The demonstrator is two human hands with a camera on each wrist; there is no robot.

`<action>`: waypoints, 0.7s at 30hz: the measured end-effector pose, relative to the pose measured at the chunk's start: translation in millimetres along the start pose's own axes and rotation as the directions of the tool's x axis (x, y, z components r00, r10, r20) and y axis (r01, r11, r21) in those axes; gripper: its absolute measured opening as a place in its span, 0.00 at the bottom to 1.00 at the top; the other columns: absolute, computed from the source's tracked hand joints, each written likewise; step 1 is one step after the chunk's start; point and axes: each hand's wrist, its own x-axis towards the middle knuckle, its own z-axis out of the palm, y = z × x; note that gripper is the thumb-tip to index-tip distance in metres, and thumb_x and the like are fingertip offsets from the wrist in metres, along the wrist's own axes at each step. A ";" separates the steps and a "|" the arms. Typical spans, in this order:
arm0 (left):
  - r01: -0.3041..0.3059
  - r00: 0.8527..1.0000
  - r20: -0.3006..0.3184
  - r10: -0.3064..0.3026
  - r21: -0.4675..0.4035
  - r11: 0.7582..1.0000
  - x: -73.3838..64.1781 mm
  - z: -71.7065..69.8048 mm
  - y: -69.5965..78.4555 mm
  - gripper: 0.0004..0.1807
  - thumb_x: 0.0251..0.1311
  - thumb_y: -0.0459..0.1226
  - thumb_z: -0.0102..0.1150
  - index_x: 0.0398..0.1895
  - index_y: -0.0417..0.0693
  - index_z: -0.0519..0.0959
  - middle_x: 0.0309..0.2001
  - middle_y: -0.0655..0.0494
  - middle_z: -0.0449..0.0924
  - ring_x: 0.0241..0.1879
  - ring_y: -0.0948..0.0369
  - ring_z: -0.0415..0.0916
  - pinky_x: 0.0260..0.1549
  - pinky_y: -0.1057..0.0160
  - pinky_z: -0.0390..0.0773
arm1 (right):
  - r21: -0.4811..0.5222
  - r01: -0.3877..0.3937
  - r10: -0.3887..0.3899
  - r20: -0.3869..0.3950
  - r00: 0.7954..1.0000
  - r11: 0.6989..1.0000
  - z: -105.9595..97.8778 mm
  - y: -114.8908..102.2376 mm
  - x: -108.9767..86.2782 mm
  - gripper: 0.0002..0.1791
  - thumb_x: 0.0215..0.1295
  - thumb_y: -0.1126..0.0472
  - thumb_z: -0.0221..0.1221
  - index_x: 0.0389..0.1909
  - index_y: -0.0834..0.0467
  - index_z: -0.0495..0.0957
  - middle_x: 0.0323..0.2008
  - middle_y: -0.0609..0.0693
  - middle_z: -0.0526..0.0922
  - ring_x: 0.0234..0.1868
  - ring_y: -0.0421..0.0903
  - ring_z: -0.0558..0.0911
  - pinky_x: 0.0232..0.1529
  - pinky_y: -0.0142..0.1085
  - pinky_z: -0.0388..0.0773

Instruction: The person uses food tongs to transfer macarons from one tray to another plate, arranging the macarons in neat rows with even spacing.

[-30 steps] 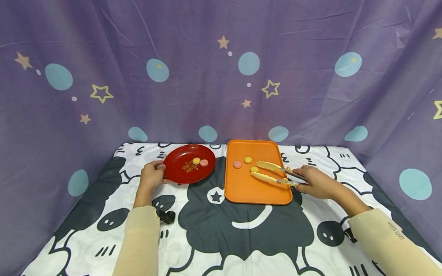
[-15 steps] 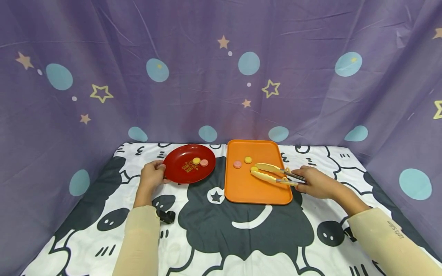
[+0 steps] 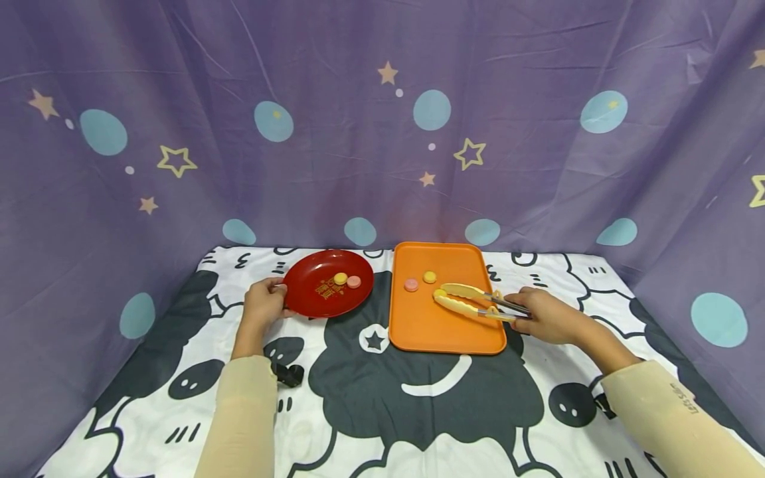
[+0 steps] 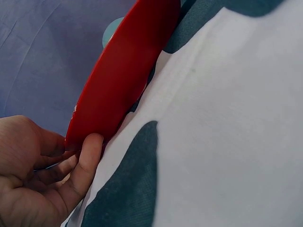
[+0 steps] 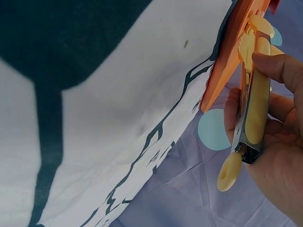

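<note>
My left hand (image 3: 263,307) pinches the near-left rim of a red plate (image 3: 305,292); the left wrist view shows a thumb and fingers on either side of its edge. On the plate lie a yellow macaron-like disc (image 3: 340,279) and a pink one (image 3: 354,282), side by side. My right hand (image 3: 546,317) grips yellow-tipped tongs (image 3: 463,307) over an orange tray (image 3: 442,338). Between the tong tips sits another yellow disc (image 3: 439,293), partly covered. Further left on the tray are a pink disc (image 3: 411,285) and a yellow disc (image 3: 429,277).
A cloth (image 3: 382,411) with a black-and-white cartoon print covers the table. Behind it hangs a purple curtain (image 3: 335,179) with stars and dots. A small black object (image 3: 289,376) shows beside my left wrist.
The upper tong arm has come slightly closer to the lower one around the yellow disc. My left hand and the plate have stayed put.
</note>
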 end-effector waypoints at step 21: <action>0.016 1.000 -0.007 -0.016 -0.006 1.000 -2.7 0.4 2.0 0.22 0.79 0.36 0.45 0.71 0.37 0.69 0.55 0.38 0.74 0.39 0.52 0.82 0.32 0.61 0.88 | 0.012 -0.003 0.003 -0.002 1.000 1.000 -0.2 0.5 -0.4 0.23 0.62 0.65 0.67 0.58 0.67 0.80 0.35 0.46 0.78 0.30 0.39 0.71 0.29 0.33 0.71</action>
